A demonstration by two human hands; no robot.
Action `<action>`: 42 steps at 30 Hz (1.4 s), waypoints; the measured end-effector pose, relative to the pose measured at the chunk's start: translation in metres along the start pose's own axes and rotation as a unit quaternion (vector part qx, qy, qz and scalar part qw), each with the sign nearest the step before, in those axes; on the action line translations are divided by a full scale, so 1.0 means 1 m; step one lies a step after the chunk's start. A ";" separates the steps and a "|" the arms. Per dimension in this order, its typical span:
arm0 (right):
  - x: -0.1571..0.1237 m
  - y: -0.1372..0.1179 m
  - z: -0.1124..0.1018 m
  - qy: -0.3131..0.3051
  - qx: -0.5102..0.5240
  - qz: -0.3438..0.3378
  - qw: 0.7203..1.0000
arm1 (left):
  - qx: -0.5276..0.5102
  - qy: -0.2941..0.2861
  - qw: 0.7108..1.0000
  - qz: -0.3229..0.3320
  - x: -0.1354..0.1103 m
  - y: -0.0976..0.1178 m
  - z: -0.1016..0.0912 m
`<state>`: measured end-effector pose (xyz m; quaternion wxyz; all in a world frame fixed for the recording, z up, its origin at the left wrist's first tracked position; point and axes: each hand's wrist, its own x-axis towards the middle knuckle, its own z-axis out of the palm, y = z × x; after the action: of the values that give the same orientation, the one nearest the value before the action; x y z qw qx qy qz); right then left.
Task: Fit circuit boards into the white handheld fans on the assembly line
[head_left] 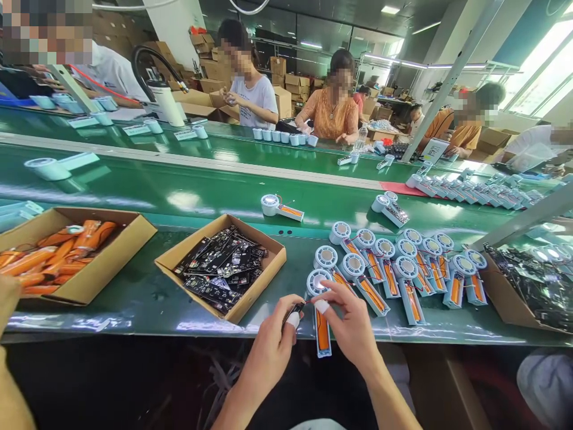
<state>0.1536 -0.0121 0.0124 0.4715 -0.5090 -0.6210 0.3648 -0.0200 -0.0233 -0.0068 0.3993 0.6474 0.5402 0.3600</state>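
Both hands at the near table edge, 6 o'clock, on one fan half-shell.

Left hand (273, 340): fingers closed around a small black circuit board (294, 311). Right hand (347, 325): taped fingers pinched on the fan half-shell (322, 331), orange battery showing, its round head on the green table (147, 292). At 3 o'clock, rows of like shells (403, 269). At 10 o'clock, a carton of circuit boards (221, 266); farther left, a carton of orange batteries (67, 254).
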 end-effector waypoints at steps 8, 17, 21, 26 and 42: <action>-0.016 0.004 -0.019 -0.049 -0.053 -0.046 0.996 | -0.009 -0.001 1.000 -0.021 0.001 0.003 -0.002; -0.011 0.010 -0.016 0.031 -0.059 -0.056 0.996 | -0.007 -0.011 1.000 -0.027 -0.001 0.005 0.001; -0.001 0.006 -0.002 0.007 -0.079 -0.116 0.990 | 0.009 -0.002 1.000 0.001 -0.001 0.008 0.002; -0.003 0.006 0.007 -0.006 -0.130 -0.143 0.981 | -0.003 0.016 1.000 -0.012 -0.001 0.012 0.001; -0.006 -0.017 0.009 -0.065 -0.514 -0.213 0.829 | 0.025 0.093 0.993 0.071 -0.011 0.007 0.016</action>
<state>0.1404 -0.0213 0.0240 0.1664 -0.5081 -0.8409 -0.0839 -0.0043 -0.0374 -0.0077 0.3047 0.6577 0.5361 0.4327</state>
